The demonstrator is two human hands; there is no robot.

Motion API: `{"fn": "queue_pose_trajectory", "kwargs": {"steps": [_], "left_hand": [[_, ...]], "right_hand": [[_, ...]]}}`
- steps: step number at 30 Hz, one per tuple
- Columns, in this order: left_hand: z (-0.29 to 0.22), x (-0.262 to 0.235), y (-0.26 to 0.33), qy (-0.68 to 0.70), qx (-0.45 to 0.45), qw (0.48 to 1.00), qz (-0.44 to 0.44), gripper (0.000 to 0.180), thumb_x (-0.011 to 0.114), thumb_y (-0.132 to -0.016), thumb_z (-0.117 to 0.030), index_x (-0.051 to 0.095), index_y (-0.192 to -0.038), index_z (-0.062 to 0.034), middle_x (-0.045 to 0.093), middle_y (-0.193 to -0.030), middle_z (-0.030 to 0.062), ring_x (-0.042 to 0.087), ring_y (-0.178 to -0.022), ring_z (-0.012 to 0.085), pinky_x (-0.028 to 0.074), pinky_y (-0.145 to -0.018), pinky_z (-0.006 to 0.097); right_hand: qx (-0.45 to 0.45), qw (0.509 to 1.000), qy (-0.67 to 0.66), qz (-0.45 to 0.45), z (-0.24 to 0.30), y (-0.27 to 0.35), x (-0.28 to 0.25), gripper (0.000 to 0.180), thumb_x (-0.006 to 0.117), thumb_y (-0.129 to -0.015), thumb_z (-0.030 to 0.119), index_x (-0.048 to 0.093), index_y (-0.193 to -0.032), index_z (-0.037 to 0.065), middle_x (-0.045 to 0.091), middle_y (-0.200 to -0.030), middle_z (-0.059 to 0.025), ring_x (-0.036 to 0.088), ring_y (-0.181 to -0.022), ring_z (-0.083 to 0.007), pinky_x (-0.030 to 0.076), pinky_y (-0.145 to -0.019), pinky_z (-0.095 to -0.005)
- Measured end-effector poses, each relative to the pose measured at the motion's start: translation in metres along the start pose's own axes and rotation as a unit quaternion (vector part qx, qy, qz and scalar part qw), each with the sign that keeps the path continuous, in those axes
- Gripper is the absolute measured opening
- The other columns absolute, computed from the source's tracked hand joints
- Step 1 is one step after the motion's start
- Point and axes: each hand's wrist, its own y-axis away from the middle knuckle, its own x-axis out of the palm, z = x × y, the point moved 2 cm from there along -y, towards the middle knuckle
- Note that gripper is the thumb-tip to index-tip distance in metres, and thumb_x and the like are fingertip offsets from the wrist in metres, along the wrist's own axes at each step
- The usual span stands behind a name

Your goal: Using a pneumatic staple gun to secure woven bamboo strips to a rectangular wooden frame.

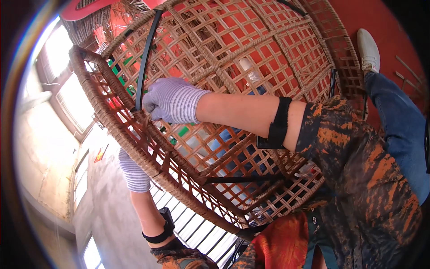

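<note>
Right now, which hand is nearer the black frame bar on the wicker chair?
Right. The right hand is inside the wicker chair, fingers at the black frame bar. The left hand is below, outside the rim.

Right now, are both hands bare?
No: the right hand and the left hand both wear pale ribbed gloves at the wicker frame.

basket point(215, 58): woven rattan, rough, matt | gloves point(172, 101): ribbed knit cloth | strap point(145, 58): smooth black plastic

the left hand point(133, 172) is mostly hidden behind the wicker frame's rim point(148, 152); the right hand's fingers point(150, 107) curl out of sight.
</note>
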Motion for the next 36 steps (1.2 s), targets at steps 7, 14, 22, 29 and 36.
{"fn": "queue_pose_trajectory", "kwargs": {"steps": [7,14,22,29,36], "left_hand": [[0.047,-0.031,-0.049,0.003,-0.008,0.998,0.069,0.041,0.056,-0.102,-0.023,0.05,-0.14,-0.0084,0.064,-0.116,0.0052,0.063,-0.099,0.0193,0.059,-0.079,0.036],[0.077,-0.052,-0.07,0.01,-0.002,0.998,0.061,0.047,0.058,-0.1,-0.027,0.048,-0.143,-0.0111,0.061,-0.125,0.0051,0.062,-0.108,0.0186,0.06,-0.077,0.035],[0.085,-0.051,-0.078,0.057,0.014,0.994,0.091,0.047,0.06,-0.098,-0.027,0.051,-0.14,-0.0097,0.063,-0.121,0.0063,0.064,-0.104,0.0185,0.06,-0.077,0.034],[0.055,-0.01,-0.053,0.029,0.147,0.967,0.208,0.032,0.063,-0.095,-0.019,0.064,-0.12,0.0,0.056,-0.076,-0.0021,0.041,-0.057,0.0059,0.032,-0.054,0.023],[0.099,0.011,-0.086,0.224,0.086,0.935,0.259,0.018,0.068,-0.095,-0.022,0.071,-0.105,-0.0072,0.055,-0.066,-0.0033,0.046,-0.05,0.0107,0.036,-0.046,0.028]], "right_hand": [[-0.003,0.998,0.056,0.025,-0.01,-0.003,0.003,0.024,0.072,-0.086,0.031,0.075,-0.098,0.01,0.073,-0.094,-0.014,0.07,-0.093,-0.0334,0.054,-0.086,-0.0457],[0.096,0.991,0.089,0.013,0.014,-0.007,0.01,0.048,0.064,-0.09,0.053,0.08,-0.101,0.009,0.074,-0.098,-0.0189,0.07,-0.097,-0.0369,0.054,-0.091,-0.0473],[0.13,0.986,0.081,0.065,0.019,-0.022,0.007,0.044,0.064,-0.088,0.049,0.079,-0.104,0.01,0.075,-0.101,-0.0177,0.071,-0.099,-0.0365,0.054,-0.091,-0.0464],[0.07,0.987,0.118,-0.08,0.067,0.027,-0.02,0.036,0.052,-0.097,0.038,0.074,-0.109,0.012,0.072,-0.107,-0.0173,0.068,-0.102,-0.0367,0.052,-0.091,-0.0476],[-0.037,0.931,0.329,-0.154,0.17,0.17,-0.005,0.032,0.066,-0.095,0.03,0.065,-0.114,0.004,0.067,-0.103,-0.0178,0.065,-0.092,-0.0373,0.051,-0.086,-0.0426]]}}
